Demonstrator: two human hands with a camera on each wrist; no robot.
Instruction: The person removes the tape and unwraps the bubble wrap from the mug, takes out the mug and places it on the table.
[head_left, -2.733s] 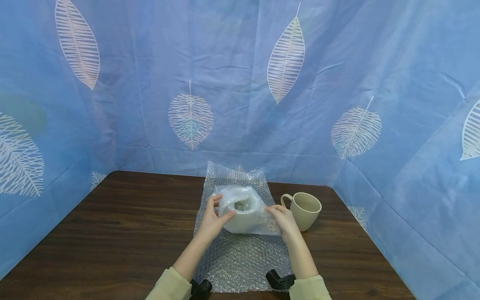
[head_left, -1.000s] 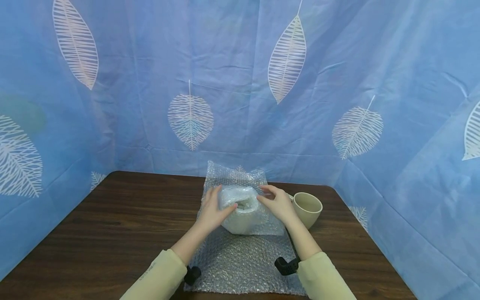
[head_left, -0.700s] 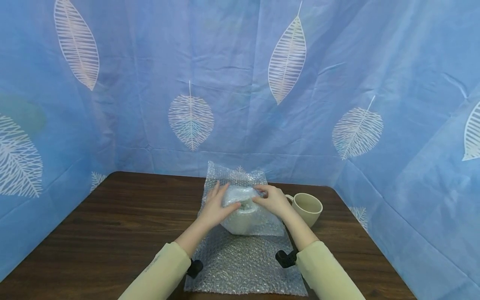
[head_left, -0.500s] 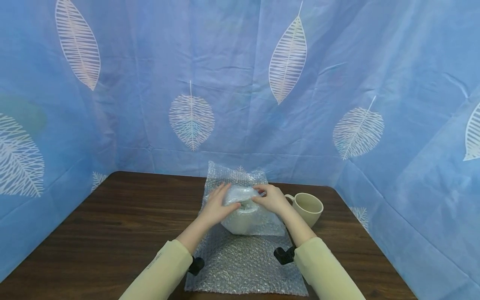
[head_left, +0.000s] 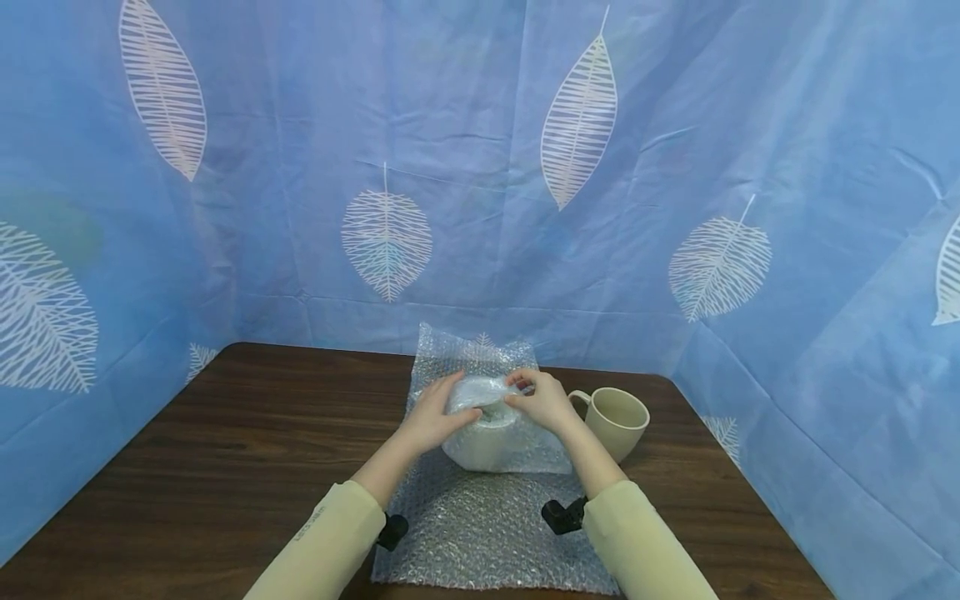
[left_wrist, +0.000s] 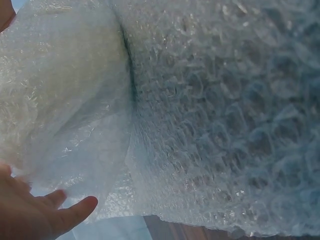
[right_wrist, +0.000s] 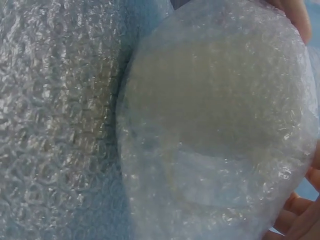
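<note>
A mug (right_wrist: 200,95) shows hazily through the bubble wrap (head_left: 487,446) wound around it, its handle visible in the right wrist view. Folded wrap gathers around an opening at the top. My left hand (head_left: 430,417) holds the upper left of this bundle, thumb along the front of the opening and fingers behind. From the right, my right hand (head_left: 545,402) pinches the top fold between thumb and fingertips. The bundle sits on a longer bubble wrap sheet (left_wrist: 225,115) that reaches toward me. Close to the right forearm stands a bare beige mug (head_left: 618,429).
The dark wooden table (head_left: 247,450) extends on both sides of the sheet. Behind it hangs a blue cloth (head_left: 465,250) with white leaf prints, which also runs along both sides. The sheet's far end rises against this cloth.
My right hand has gone from the wrap's loose right edge up to the top fold. My left hand has shifted inward over the bundle. The top fold now covers more of the opening.
</note>
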